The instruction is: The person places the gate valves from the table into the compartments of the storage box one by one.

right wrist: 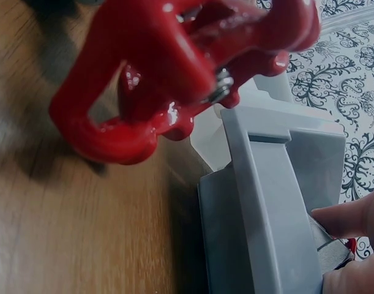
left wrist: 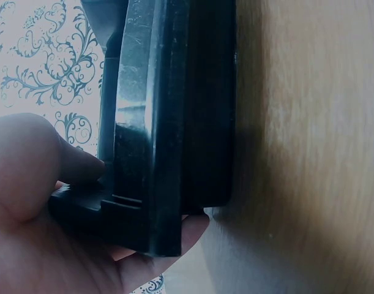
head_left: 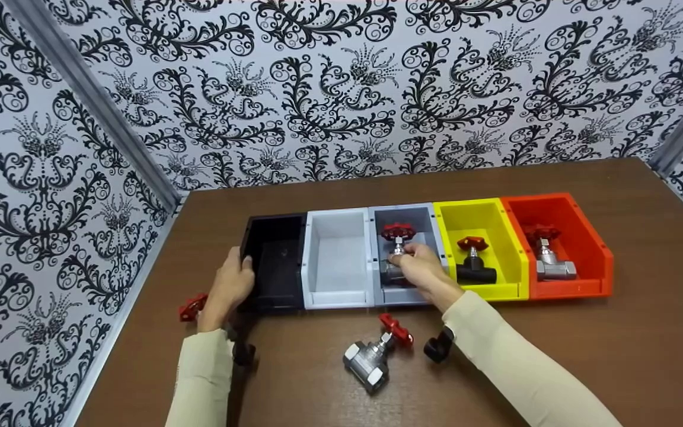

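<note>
Plastic bins stand in a row on the brown wood-grain worktop (head_left: pixel 555 356): a black bin (head_left: pixel 274 261), a white bin (head_left: pixel 337 258), a grey bin (head_left: pixel 404 222), a yellow bin (head_left: pixel 484 249) and an orange bin (head_left: pixel 561 243), each a smooth box with an open top and a low front. The left hand (head_left: pixel 229 287) holds the black bin at its front left corner, thumb curled over the glossy rim, fingers (left wrist: pixel 193 229) under the edge. The right hand (head_left: pixel 421 270) reaches into the grey bin and grips the metal valve (head_left: pixel 398 249) there, fingers closed round its silvery body below the red, spoked handwheel.

A black-bodied valve (head_left: pixel 475 261) with a red handwheel stands in the yellow bin, and a steel valve (head_left: pixel 549 258) in the orange one. On the worktop in front of the bins lies another silver valve (head_left: pixel 371 359), on its side, hexagonal ends showing, red wheel tilted up. Just right of it, a black valve body (head_left: pixel 439 346) lies partly hidden by the right sleeve. A red handwheel (head_left: pixel 192 307) peeks out beside the left wrist. Black-and-white scrolled wallpaper (head_left: pixel 341 89) lines the walls.
</note>
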Demonstrator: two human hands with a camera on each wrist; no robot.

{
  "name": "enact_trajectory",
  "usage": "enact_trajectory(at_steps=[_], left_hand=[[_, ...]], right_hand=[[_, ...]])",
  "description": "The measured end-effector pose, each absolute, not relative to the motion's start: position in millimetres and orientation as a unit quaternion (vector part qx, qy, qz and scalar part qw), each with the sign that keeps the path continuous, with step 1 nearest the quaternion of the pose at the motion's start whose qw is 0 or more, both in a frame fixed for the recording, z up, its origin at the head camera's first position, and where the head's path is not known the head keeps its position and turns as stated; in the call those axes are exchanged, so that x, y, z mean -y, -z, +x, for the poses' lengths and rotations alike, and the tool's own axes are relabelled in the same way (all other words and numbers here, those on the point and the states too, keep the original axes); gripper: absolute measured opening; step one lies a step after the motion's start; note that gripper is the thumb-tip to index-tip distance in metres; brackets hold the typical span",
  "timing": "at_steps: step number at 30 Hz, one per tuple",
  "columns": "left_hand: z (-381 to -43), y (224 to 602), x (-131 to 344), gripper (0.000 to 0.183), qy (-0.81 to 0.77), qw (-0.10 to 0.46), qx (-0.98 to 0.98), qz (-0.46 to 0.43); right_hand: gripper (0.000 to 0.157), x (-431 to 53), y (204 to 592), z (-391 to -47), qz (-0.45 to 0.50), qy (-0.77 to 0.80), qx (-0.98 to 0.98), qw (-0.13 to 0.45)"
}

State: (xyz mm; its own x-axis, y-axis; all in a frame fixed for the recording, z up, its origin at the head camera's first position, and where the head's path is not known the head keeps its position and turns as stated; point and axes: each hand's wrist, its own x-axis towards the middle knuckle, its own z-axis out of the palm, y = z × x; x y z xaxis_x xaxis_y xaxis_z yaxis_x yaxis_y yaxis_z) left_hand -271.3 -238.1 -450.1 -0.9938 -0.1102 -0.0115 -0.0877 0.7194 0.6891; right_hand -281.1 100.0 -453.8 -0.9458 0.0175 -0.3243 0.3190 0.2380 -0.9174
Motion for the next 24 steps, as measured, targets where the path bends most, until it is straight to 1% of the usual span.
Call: enact_trajectory(at_steps=[11,15,20,24], left_hand=[[-269.3,450.4,237.5,0.03,0.386,0.008,0.921,0.055],[-269.2,450.3,237.6,0.031,0.383,0.009,0.922,0.056],[-268.3,449.4,237.3,0.031,0.379,0.012,0.924,0.056],[-268.2,448.8,236.3,0.03,0.378,0.019,0.924,0.055]], right_hand=[[0.044,-100.1,457.1,-283.3,0.096,0.593,-0.792,0.107],[0.044,-100.1,456.8,-283.1,0.098,0.588,-0.796,0.109],[0.039,-100.9,456.1,-282.4,0.096,0.583,-0.799,0.111],[0.04,-101.5,455.6,-282.0,0.1,0.579,-0.802,0.11]])
